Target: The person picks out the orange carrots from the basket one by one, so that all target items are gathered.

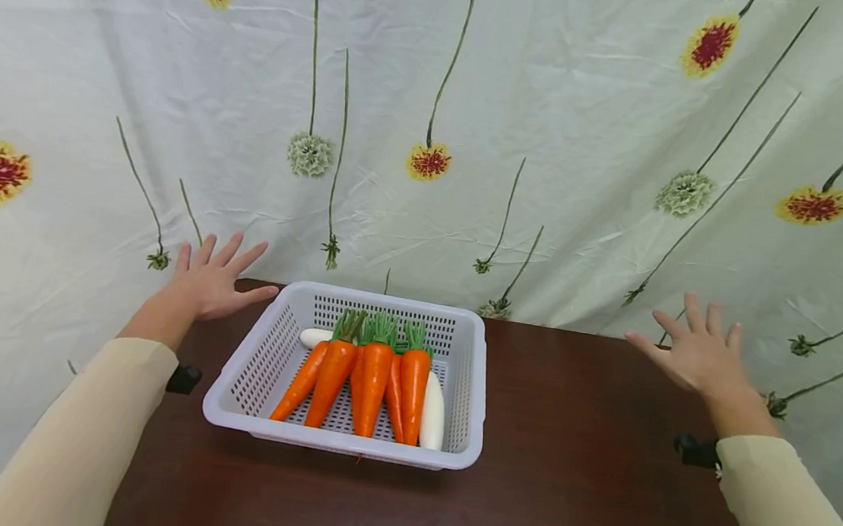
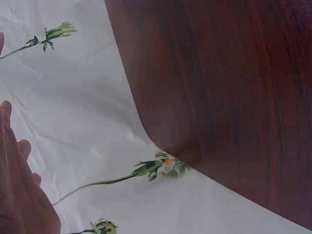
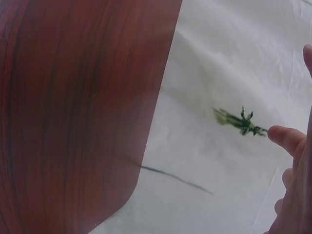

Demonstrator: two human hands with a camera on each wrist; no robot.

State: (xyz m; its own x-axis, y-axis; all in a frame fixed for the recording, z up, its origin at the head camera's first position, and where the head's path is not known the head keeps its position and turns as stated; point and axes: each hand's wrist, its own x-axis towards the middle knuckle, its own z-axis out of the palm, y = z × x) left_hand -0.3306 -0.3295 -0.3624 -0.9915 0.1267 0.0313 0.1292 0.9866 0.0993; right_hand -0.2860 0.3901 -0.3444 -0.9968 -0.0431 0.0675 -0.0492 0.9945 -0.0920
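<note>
In the head view a white perforated plastic basket [image 1: 242, 423] stands on the dark wooden table. Inside lie several orange carrots [image 1: 375, 384] with green tops, side by side. A white, smooth, elongated vegetable [image 1: 433, 414] lies at their right, and the end of another white piece [image 1: 314, 337] shows behind them at the left. My left hand [image 1: 212, 282] is spread with straight fingers beside the basket's back left corner, holding nothing. Well to the right of the basket, my right hand [image 1: 699, 354] is likewise spread and holds nothing. Both wrist views show only part of each hand.
The dark wooden table [image 1: 562, 459] has rounded corners, seen in both wrist views. A white cloth [image 1: 599, 128] printed with flowers hangs behind the table and along its sides. Dark straps with small devices [image 1: 184, 379] sit at the wrists.
</note>
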